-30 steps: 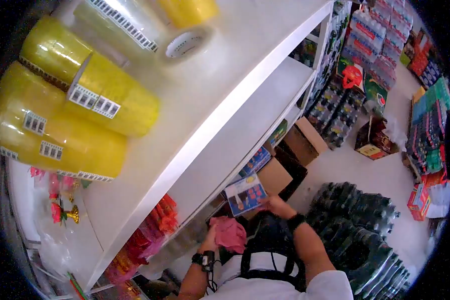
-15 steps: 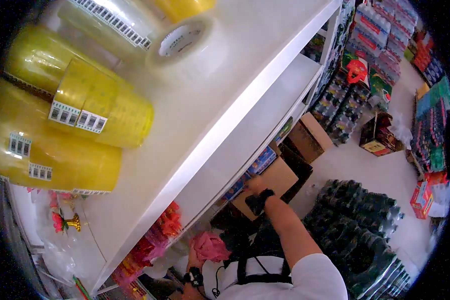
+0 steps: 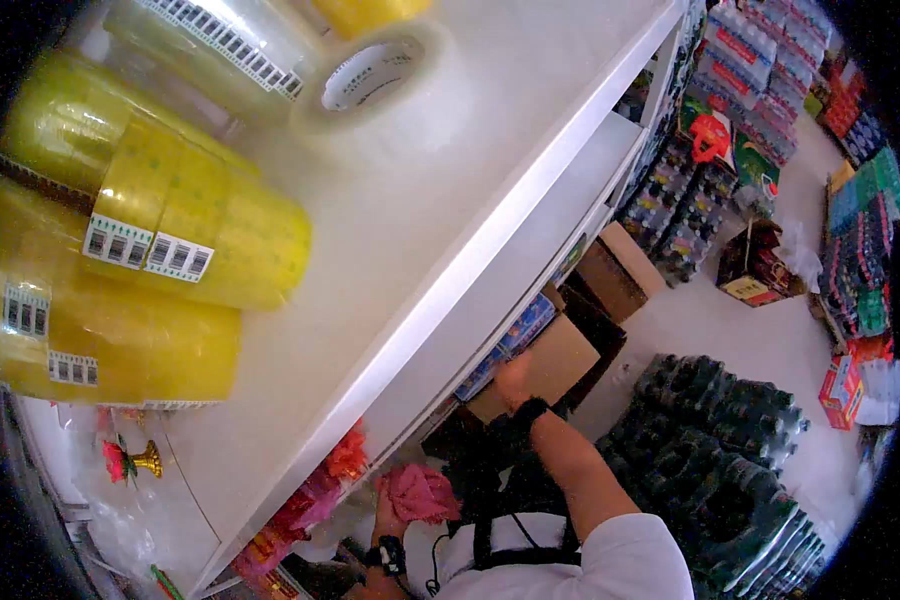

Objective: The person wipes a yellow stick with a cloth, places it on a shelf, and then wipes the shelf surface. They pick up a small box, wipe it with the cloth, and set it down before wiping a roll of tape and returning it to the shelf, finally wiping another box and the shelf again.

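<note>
My left hand [image 3: 388,518] is closed around a crumpled pink cloth [image 3: 422,492] near my body, below the shelf edge. My right hand [image 3: 512,380] reaches down to a brown cardboard box [image 3: 562,358] beside the lower shelf. Its fingers lie near small blue packages [image 3: 525,325] along the box's shelf side. They are too small and blurred to show whether they grip anything.
On the white upper shelf [image 3: 370,240] stand yellow tape rolls [image 3: 205,235] and a clear tape roll [image 3: 390,90]. Red and pink artificial flowers [image 3: 320,480] hang below its edge. Shrink-wrapped dark bottles [image 3: 710,450] stand on the floor at right, with an open carton [image 3: 755,265] beyond.
My right hand has shifted slightly toward the right along the cardboard box. My left hand keeps the pink cloth in about the same place. The view has tilted a little.
</note>
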Available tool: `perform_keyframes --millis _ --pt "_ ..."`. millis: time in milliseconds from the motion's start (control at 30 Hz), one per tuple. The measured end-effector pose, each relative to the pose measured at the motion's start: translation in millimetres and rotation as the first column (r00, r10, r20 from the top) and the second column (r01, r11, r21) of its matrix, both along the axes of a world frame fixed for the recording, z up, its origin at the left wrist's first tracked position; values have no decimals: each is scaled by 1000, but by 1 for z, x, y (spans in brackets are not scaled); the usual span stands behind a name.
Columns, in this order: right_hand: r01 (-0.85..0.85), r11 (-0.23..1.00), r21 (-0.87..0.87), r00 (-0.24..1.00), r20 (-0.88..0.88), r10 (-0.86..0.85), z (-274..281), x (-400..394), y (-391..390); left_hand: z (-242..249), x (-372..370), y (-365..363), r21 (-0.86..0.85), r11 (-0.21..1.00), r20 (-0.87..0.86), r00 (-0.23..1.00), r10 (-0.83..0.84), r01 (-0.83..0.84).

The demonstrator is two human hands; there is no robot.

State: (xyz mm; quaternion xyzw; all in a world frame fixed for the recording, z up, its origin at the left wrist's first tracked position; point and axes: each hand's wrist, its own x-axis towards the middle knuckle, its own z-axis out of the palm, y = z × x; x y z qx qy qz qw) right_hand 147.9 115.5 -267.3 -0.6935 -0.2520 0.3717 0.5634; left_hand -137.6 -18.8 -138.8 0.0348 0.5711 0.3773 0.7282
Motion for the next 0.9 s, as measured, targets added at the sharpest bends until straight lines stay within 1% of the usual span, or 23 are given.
perform_keyframes --millis 33,100,133,167,200,233,300,333,367,400,433,500,533,567,600,633,700,733,767,800,833,867,900 --pt "0 1000 0 1000 2 0 -8 4 1 0 0 1 0 1000 2 1000 0 0" --pt "150 976 -156 975 190 -119 -41 16 3 0 0 1 -74 996 53 997 49 -45" --pt "149 976 -157 974 192 -118 -64 18 10 1 0 0 -76 996 55 997 50 -46" --pt "210 949 -236 977 75 -198 -89 20 21 2 1 -2 -31 1000 12 1000 1 -1" --pt "258 912 -320 958 -35 -284 -91 24 29 1 1 -4 11 999 -32 998 -45 46" --pt "258 911 -321 959 -33 -282 -92 28 31 -2 -1 -5 10 999 -30 999 -44 44" --pt "75 866 -495 997 68 -48 -72 38 34 -12 -6 -7 -76 996 83 995 51 -44" --pt "74 867 -493 997 68 -46 -72 43 32 -16 -7 -9 -74 996 83 995 52 -46" --pt "-140 882 -450 939 222 262 -80 51 30 -19 -8 -10 -31 1000 25 1000 3 -3" --pt "-351 826 -441 764 374 525 -91 55 29 -18 -5 -9 7 999 -36 998 -43 43" --pt "-353 826 -439 764 375 525 -103 54 32 -16 -2 -9 9 999 -37 998 -41 41" --pt "-349 783 -514 850 177 496 -136 48 42 -1 8 -4 -30 999 -36 999 13 -14" --pt "-352 784 -511 849 177 497 -168 48 46 -3 8 -4 -27 1000 -38 999 15 -16" --pt "-283 757 -588 658 456 600 -167 51 50 -5 8 -3 -38 999 0 1000 26 -26" --pt "-188 748 -636 374 658 654 -167 53 54 -6 9 -1 -48 998 38 999 37 -35" --pt "-224 650 -727 290 587 756 -167 55 55 -5 9 -3 -42 998 36 999 37 -36" --pt "-285 427 -858 100 416 904 -43 61 57 8 17 -6 -3 1000 39 999 29 -29" --pt "-316 311 -896 0 328 945 -81 65 61 5 17 -6 1 1000 34 999 29 -29" --pt "-322 312 -894 1 329 944 -84 67 60 -1 15 -9 40 999 -24 1000 -10 11" --pt "-372 397 -839 6 426 905 -88 68 58 -6 12 -11 75 996 -83 995 -46 53" --pt "-418 475 -774 17 516 856 -92 70 55 -9 7 -14 73 996 -87 995 -46 53" --pt "-421 474 -773 18 516 857 -116 72 56 -11 3 -16 -1 1000 -17 1000 -12 12" --pt "-402 475 -783 -23 527 849 -162 73 61 -13 1 -18 -76 997 53 998 29 -25"
